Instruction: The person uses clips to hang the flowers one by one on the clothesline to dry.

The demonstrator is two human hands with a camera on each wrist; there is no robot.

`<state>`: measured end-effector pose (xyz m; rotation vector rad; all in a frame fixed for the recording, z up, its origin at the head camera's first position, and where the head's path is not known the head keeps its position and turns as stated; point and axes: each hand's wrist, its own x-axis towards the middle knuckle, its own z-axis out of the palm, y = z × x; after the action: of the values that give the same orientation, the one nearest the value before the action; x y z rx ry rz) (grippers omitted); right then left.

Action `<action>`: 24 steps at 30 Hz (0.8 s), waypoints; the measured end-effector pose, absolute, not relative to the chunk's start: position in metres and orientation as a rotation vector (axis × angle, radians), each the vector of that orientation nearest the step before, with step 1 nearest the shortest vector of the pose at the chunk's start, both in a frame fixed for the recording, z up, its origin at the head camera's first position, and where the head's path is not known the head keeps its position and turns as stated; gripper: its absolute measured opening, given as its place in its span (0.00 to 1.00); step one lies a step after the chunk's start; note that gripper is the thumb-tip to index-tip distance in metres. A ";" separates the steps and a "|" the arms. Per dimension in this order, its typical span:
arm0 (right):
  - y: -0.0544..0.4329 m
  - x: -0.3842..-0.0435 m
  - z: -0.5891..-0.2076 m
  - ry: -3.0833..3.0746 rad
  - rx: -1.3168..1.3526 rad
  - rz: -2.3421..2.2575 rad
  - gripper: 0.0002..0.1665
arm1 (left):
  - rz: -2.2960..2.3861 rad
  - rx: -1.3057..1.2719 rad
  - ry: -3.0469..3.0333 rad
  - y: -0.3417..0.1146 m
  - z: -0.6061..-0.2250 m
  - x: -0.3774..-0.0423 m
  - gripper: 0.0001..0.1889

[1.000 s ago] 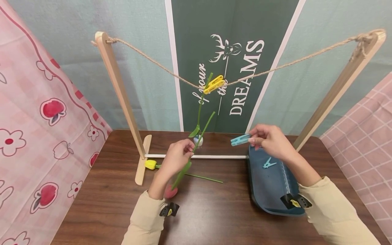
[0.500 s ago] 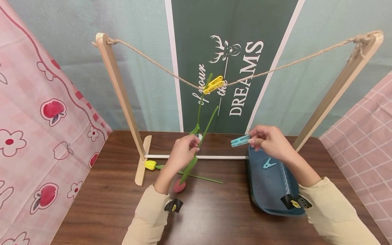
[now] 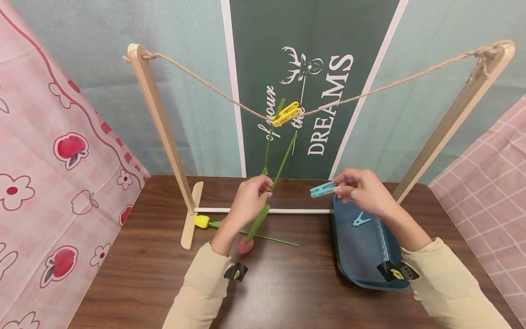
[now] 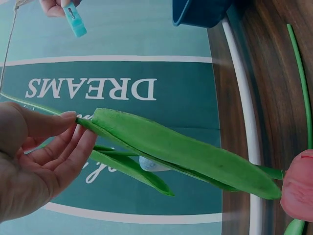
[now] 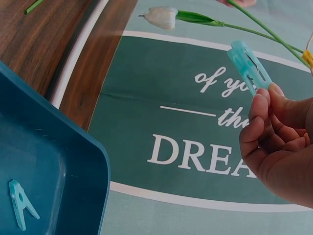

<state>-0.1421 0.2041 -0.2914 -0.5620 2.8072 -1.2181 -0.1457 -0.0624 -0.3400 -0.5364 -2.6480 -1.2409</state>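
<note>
My left hand (image 3: 251,196) pinches the green stem of a pink tulip (image 4: 299,185), held bloom down with its stem end rising toward the rope (image 3: 213,88). In the left wrist view its long leaf (image 4: 181,149) spreads away from my fingertips. My right hand (image 3: 361,189) holds a light blue clothespin (image 5: 247,66) by one end, above the blue bin's far edge. A yellow clothespin (image 3: 286,114) clips another flower's stem to the rope's middle. That flower's white bloom (image 5: 160,17) hangs downward, hidden behind my left hand in the head view.
A yellow tulip (image 3: 202,221) lies on the table by the wooden stand's left foot (image 3: 192,228). A blue bin (image 3: 343,256) at right holds another light blue clothespin (image 3: 360,220). Wooden posts (image 3: 160,123) carry the rope; a white rod (image 3: 300,211) runs low between them.
My left hand has moved right and a little up and away with the pink tulip, its stem end nearing the rope. My right hand stays nearly still with the clothespin.
</note>
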 end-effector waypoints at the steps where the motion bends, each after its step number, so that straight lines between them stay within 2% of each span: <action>1: 0.204 -0.142 -0.291 2.807 -0.561 -1.217 0.02 | -1.239 -0.537 -2.645 -0.062 -0.339 -0.146 0.06; 24: 0.203 -0.144 -0.292 2.808 -0.580 -1.211 0.03 | -1.224 -0.538 -2.578 -0.050 -0.323 -0.154 0.06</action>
<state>-0.1440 0.2030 -0.2922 -0.5801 2.8080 -1.2114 -0.1539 -0.0504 -0.3227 -0.5385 -2.5778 -1.2240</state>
